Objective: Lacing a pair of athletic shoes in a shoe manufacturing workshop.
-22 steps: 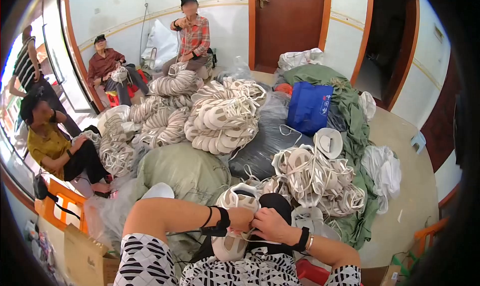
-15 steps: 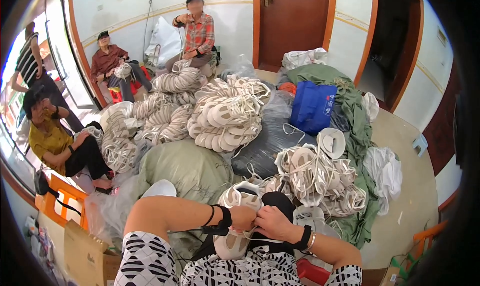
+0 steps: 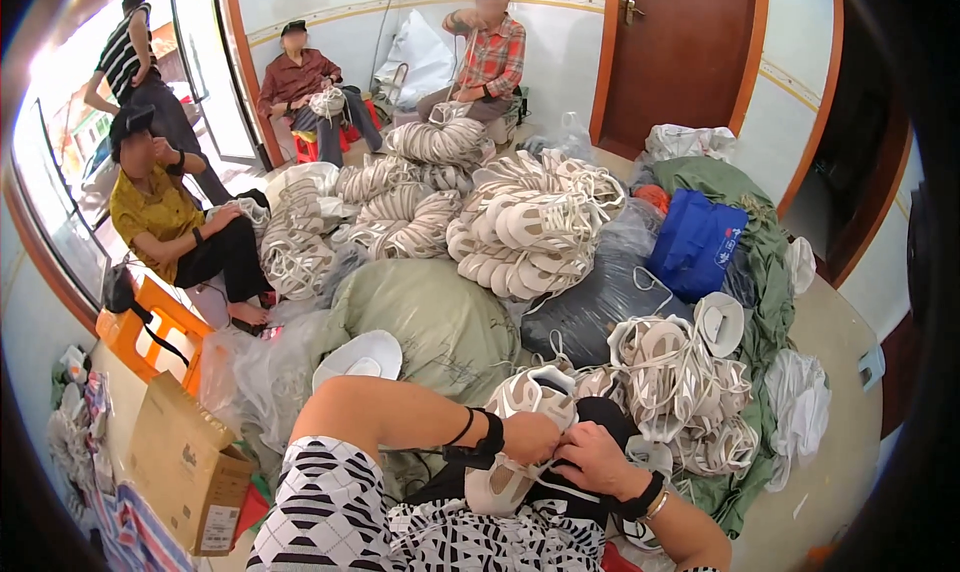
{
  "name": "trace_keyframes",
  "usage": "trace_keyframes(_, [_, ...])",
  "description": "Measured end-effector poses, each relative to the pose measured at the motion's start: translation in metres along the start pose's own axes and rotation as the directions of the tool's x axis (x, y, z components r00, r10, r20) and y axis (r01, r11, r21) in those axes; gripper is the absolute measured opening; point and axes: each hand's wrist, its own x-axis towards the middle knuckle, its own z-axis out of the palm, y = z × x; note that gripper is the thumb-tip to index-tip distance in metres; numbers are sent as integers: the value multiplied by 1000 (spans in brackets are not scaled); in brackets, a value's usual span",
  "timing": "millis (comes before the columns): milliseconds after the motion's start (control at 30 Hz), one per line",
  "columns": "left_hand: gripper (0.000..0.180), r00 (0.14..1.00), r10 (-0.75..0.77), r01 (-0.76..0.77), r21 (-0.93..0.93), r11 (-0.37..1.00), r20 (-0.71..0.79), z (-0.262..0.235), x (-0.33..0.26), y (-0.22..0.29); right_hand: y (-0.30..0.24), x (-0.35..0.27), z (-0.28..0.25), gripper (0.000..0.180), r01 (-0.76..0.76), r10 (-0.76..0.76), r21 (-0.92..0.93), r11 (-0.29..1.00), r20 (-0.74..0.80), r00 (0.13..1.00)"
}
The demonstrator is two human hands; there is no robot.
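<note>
Both hands come together over my lap at beige-and-white shoe uppers. My left hand (image 3: 528, 437) is closed at the near shoe upper (image 3: 497, 485), its fingertips partly hidden. Touching it from the right, my right hand (image 3: 598, 459) has its fingers pinched together on a thin white shoelace (image 3: 568, 484). Just beyond my hands lies another shoe upper (image 3: 530, 394) with a dark lining, against my knee.
A laced bundle of uppers (image 3: 665, 377) lies right of my knees; a bigger pile (image 3: 540, 222) sits beyond. Green sacks (image 3: 425, 307), a blue bag (image 3: 697, 244), a cardboard box (image 3: 190, 467) and an orange stool (image 3: 155, 327) surround me. Several people sit or stand at the back and left.
The view has swung left, so the scene sits further right. My hands stay together at the shoe upper, with only slight finger movement.
</note>
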Motion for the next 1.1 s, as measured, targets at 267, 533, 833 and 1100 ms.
trace_keyframes(267, [23, 971, -215, 214, -768, 604, 102, -16, -24, -4, 1, 2, 0, 24, 35, -35, 9, 999, -36, 999])
trace_keyframes(533, [21, 932, -343, 224, -931, 287, 118, -19, -24, -8, -3, 1, -1, 25, 11, -10, 9, 1000, -47, 999])
trace_keyframes(833, [23, 896, -443, -43, -989, -143, 25, -10, -36, -15, 2, 7, 0, 26, 44, -43, 59, 997, -10, 999])
trace_keyframes(1100, [22, 920, -392, -62, -991, -116, -12, -5, -41, -18, 1, 12, -2, 37, -3, -1, 127, 992, 26, 1000])
